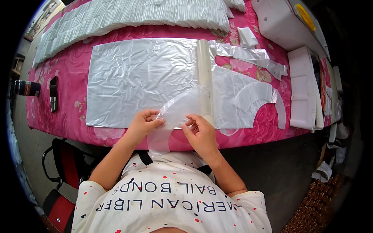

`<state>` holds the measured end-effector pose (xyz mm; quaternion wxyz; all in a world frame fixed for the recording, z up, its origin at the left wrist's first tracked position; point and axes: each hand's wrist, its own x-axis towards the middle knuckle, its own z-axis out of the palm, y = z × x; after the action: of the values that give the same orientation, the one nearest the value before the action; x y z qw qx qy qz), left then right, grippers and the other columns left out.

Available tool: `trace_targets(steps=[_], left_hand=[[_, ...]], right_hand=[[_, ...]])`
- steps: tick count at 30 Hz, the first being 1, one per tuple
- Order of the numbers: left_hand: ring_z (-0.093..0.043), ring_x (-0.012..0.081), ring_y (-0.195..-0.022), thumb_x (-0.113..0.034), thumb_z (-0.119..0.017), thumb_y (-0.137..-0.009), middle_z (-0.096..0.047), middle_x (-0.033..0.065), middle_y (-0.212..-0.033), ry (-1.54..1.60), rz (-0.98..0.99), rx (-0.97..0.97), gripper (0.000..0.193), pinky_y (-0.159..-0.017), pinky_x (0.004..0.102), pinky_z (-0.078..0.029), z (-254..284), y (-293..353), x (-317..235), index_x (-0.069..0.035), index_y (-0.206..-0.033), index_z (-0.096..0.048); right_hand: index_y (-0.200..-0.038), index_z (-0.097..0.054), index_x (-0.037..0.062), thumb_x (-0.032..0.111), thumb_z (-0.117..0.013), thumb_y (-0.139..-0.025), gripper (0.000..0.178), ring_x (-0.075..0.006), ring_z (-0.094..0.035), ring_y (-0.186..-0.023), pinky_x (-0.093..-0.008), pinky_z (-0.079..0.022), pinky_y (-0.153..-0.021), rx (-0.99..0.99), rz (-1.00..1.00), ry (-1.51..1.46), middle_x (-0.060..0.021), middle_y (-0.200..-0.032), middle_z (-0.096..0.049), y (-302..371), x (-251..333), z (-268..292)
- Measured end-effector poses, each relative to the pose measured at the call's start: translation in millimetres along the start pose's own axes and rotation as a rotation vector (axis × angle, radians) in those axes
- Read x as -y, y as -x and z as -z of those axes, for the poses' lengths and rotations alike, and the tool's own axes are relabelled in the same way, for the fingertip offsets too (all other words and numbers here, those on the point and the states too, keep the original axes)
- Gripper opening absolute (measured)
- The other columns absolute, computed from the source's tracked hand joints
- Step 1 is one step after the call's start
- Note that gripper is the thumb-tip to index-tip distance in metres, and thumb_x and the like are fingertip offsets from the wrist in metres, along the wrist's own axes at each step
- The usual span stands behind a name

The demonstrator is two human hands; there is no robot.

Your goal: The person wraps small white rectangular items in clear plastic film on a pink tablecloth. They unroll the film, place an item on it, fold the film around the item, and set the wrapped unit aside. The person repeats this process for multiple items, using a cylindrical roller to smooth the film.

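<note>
My left hand (144,123) pinches the edge of a thin clear plastic film (179,105) between thumb and fingers. The right hand (200,134) is closed at the film's other side, its thumb and fingertips bent together at the edge. Film rises between both hands, and part of it hangs over the table's front edge. Beneath lies a wide, crinkled silvery-white plastic sheet (136,77). Across its right side rests a long translucent tube or roll (203,62). Further right, plastic sheets with a curved cut-out (235,83) lie flat.
Rows of folded white plastic packets (132,17) fill the far side of the pink floral tablecloth (70,105). A phone (53,94) and dark jar (28,88) lie at left. White foam boxes (301,89) stand at right. Red-and-black chairs (70,161) are at lower left.
</note>
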<state>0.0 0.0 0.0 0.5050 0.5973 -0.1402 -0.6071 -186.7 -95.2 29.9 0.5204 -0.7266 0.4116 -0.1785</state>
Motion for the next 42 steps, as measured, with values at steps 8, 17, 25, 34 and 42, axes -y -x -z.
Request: trace_targets(steps=[8, 17, 25, 34, 42], left_hand=[[-0.052, 0.0056, -0.067, -0.010, -0.074, -0.074, -0.056, -0.0011, -0.074, 0.081, -0.029, 0.193, 0.024, -0.060, 0.0206, -0.045, -36.9, -18.5, 2.4, -0.003, -0.086, -0.054], [-0.050, 0.0047, -0.067, -0.022, -0.071, -0.080, -0.055, -0.0030, -0.079, 0.160, 0.022, 0.200, 0.027, -0.060, 0.0223, -0.044, -30.3, -22.0, -5.0, -0.006, -0.094, -0.056], [-0.046, 0.0025, -0.060, -0.018, -0.066, -0.083, -0.053, -0.0058, -0.072, 0.068, 0.121, 0.113, 0.012, -0.053, 0.0206, -0.037, -23.8, -22.5, -19.9, -0.009, -0.086, -0.058], [-0.052, 0.0072, -0.064, -0.022, -0.066, -0.083, -0.059, -0.0012, -0.075, -0.124, 0.062, 0.083, 0.016, -0.059, 0.0217, -0.041, -20.2, -23.2, -19.7, -0.008, -0.089, -0.062], [-0.059, 0.0092, -0.072, -0.019, -0.064, -0.084, -0.063, 0.0018, -0.080, -0.301, -0.056, -0.226, 0.017, -0.063, 0.0231, -0.046, 119.9, -18.1, -57.3, -0.005, -0.092, -0.061]], right_hand=[[-0.098, -0.060, 0.0004, 0.015, -0.071, -0.075, 0.030, -0.0147, -0.057, -0.064, -0.0263, -0.046, -0.060, 0.088, 0.178, 0.124, -0.0062, -0.078, -0.061, -2.6, 8.4, -4.4], [-0.086, -0.061, 0.0007, 0.008, -0.062, -0.085, 0.008, -0.0050, -0.053, -0.064, -0.0198, -0.043, -0.059, -0.123, -0.119, -0.579, -0.0001, -0.074, -0.061, -19.8, -26.4, 53.1], [-0.103, -0.058, 0.0006, 0.016, -0.059, -0.087, 0.022, -0.0113, -0.055, -0.072, -0.0233, -0.044, -0.063, -0.862, -0.269, -0.128, -0.0037, -0.085, -0.060, -24.8, -145.6, 306.4], [-0.090, -0.063, 0.0033, 0.023, -0.070, -0.075, 0.026, -0.0259, -0.061, -0.070, -0.0336, -0.048, -0.063, -0.216, 0.054, 0.446, -0.0112, -0.077, -0.063, 25.4, -31.7, 110.1], [-0.081, -0.064, 0.0007, 0.051, -0.065, -0.070, 0.052, -0.0300, -0.062, -0.063, -0.0390, -0.048, -0.060, 0.217, -0.285, 0.555, -0.0154, -0.066, -0.063, 39.0, -19.3, 49.9]])
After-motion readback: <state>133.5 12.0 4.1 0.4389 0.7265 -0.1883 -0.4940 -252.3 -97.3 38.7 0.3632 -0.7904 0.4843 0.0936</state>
